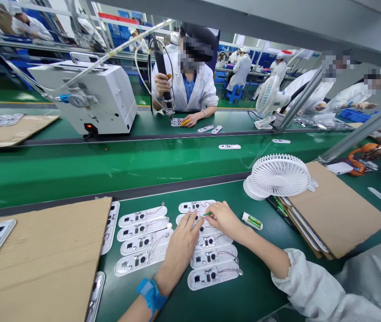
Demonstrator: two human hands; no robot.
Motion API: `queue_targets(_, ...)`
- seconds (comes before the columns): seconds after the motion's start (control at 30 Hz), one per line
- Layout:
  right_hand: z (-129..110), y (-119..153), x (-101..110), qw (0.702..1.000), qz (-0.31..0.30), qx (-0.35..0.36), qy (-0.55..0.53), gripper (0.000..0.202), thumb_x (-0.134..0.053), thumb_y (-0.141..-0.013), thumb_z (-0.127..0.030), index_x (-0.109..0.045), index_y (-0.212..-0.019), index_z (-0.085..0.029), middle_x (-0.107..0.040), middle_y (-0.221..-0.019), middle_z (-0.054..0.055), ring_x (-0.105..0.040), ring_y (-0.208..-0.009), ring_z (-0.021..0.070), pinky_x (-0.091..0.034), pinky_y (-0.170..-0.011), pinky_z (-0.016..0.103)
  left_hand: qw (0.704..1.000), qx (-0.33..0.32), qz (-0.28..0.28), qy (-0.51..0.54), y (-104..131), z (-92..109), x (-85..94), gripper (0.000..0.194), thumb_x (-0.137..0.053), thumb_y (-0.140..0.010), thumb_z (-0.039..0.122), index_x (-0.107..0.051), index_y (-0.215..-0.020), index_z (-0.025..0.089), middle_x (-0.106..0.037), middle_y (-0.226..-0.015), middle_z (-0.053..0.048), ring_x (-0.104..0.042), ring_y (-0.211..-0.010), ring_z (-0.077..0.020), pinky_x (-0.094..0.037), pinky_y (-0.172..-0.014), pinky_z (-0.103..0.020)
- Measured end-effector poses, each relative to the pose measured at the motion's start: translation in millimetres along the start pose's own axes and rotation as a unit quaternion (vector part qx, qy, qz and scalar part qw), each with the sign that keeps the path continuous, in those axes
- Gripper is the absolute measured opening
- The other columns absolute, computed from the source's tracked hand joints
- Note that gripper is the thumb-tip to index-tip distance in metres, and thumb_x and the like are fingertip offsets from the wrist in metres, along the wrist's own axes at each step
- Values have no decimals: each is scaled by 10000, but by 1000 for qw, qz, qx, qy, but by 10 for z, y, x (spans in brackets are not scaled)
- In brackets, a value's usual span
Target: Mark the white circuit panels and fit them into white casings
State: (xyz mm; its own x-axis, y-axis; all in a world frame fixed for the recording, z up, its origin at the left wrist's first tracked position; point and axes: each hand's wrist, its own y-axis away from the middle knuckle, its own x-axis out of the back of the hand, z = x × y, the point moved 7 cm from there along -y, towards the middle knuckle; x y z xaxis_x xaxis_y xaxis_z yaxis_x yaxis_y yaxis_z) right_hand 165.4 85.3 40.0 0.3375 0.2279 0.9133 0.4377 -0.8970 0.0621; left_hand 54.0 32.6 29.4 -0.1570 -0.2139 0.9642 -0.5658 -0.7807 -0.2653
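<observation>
Two columns of white oblong casings with small boards and thin wires lie on the green table. My left hand [184,237] rests over the upper casings of the right column, its fingertips pressing on one casing [180,218]. In the fingers of my right hand [223,218] is a small green stick [207,213], held against that same casing near my left fingertips. Below my hands lie more casings, one of them the bottom casing [203,279]. A small white case with green sticks [252,221] sits just right of my right hand.
Cardboard [52,250] with casings is at left. A white fan [280,175] stands beside stacked cardboard [344,205] at right. Beyond the green conveyor [109,165], a person [190,85] holds a driver tool over a casing, beside a white machine [89,98].
</observation>
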Motion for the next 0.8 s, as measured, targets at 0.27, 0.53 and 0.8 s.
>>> queue_targets(0.27,54,-139,-3,994,-47,-81,-55,164,-608,-917,-299,-637,-899,-139,-666,-881,18,-641,-843,183,-497,-838,405,997,-26,-60,-42,30,28,-116,558,-440,-840,28,-499,-1376,174,-476,-1461,-137,-438,-1340,-318,-455,-1027,-419)
queue_targets(0.53,315,64,47,948,28,-122,-293,65,-562,-862,-212,-611,-842,-175,-695,-730,21,-653,-678,164,-485,-630,269,985,86,49,143,-105,-101,105,310,-438,-919,135,-666,-1115,210,-637,-1207,-108,-565,-1117,-283,-514,-901,-430)
queue_targets(0.8,381,119,-24,903,94,-145,-392,87,-564,-822,-247,-604,-845,-174,-724,-815,55,-693,-761,190,-528,-690,295,956,153,82,236,-411,-158,22,133,-626,-870,265,-757,-892,258,-606,-834,-38,-540,-815,-213,-494,-716,-347)
